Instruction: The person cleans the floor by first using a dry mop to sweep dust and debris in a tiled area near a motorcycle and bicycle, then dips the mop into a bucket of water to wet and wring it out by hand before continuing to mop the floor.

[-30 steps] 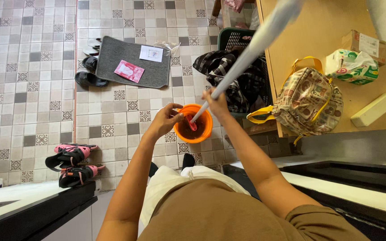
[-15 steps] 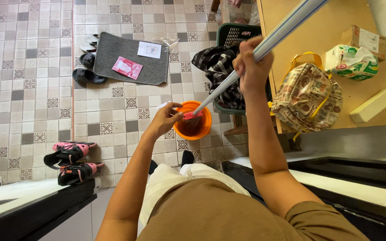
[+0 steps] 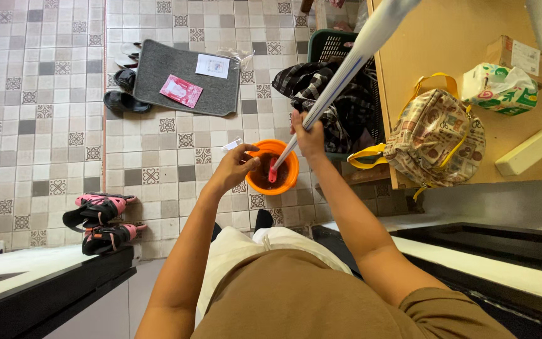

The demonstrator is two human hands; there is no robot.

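- Since the earlier frame, I note the right hand (image 3: 309, 135) has come down the pole (image 3: 340, 78) from up near the basket to just above the bucket (image 3: 273, 167), and the pink mop end (image 3: 273, 171) has dropped from the rim to inside the bucket.
- Right grip: closed around the lower part of the white pole, which slants up and to the right out of the top of the view.
- Left hand (image 3: 236, 166): at the left rim of the bucket, fingers curled toward it; I cannot tell whether they grasp the rim or only touch it.
- Bucket: orange, round, standing on the tiled floor (image 3: 45, 113) just ahead of the person's feet; dark water shows inside.
- Green basket (image 3: 330, 47) stands beyond the bucket, with dark checked cloth (image 3: 321, 94) heaped in it and over its side.
- Wooden desk (image 3: 434, 44) to the right carries a patterned bag (image 3: 434, 138) with yellow handles, a printed plastic bag (image 3: 500, 88), a cardboard box (image 3: 519, 56) and a pale block (image 3: 531, 149).
- Grey mat (image 3: 177, 78) lies well beyond the bucket, with a red packet (image 3: 182, 91) and a white paper (image 3: 212, 65) on it; sandals (image 3: 122, 94) sit at its left edge.
- Pink and black skates (image 3: 98, 223) lie on the floor to the left, well apart from the bucket.
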